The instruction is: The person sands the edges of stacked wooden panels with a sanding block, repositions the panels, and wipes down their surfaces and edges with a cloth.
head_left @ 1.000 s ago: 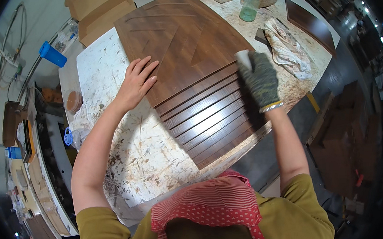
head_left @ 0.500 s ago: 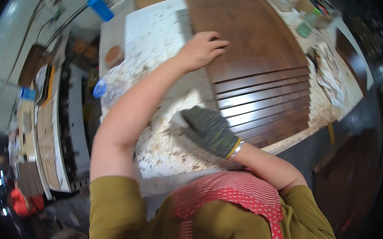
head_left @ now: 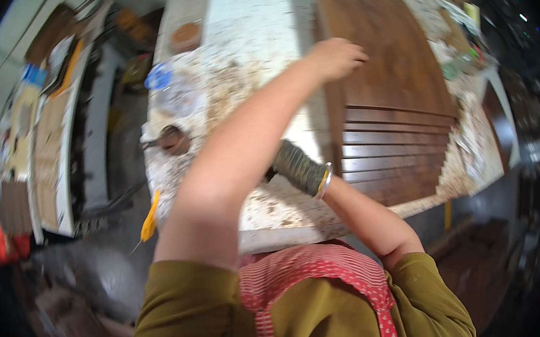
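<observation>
A stack of dark brown wooden panels (head_left: 401,64) lies on the speckled white worktable (head_left: 250,32), its near edges stepped one behind another. My bare left hand (head_left: 336,59) is over the stack's left part, with fingers curled; blur hides whether anything is in them. In a grey-green knit glove, my right hand (head_left: 299,166) is low over the table, left of the panels' near corner. My left forearm covers its fingers and whatever they hold.
Left on the table are a round orange-brown tub (head_left: 186,36), a clear plastic container with a blue lid (head_left: 159,76) and a small brown object (head_left: 173,139). A yellow-handled tool (head_left: 150,219) shows at the table's left edge. A green bottle (head_left: 452,70) stands right.
The view has swung, shifting table and panels rightward. My right hand's fingers and the pale piece at them have gone behind my left forearm. My left hand sits farther over the panels.
</observation>
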